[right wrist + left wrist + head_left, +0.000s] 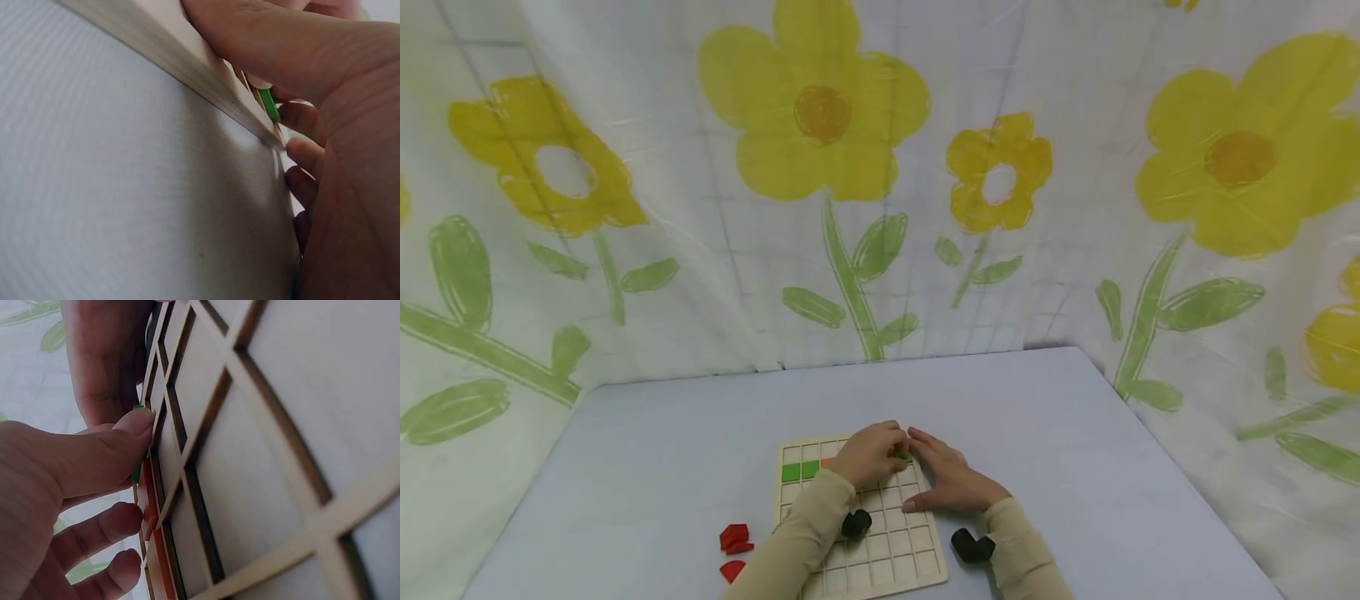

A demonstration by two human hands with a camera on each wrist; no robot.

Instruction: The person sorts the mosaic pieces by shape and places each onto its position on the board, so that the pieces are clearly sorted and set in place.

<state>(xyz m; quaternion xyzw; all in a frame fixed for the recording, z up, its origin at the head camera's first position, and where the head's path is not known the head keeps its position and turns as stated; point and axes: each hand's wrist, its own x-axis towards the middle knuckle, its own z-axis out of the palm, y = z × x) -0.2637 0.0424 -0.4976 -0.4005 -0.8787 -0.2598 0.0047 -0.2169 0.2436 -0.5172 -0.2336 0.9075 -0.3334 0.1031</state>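
A wooden grid board with square cells lies on the table, and my left hand reaches over its far part. Between its thumb and forefinger it pinches a small green tile at the far right corner cells. Orange-red tiles sit in cells beside it in the left wrist view. My right hand rests along the board's right edge, thumb and fingers spread, fingertips near the green tile. Two green tiles and an orange tile fill cells at the far left; the left hand hides part of that row.
Several loose red pieces lie on the white table left of the board. Black wrist devices sit at both sleeves. Behind the table hangs a curtain with yellow flowers.
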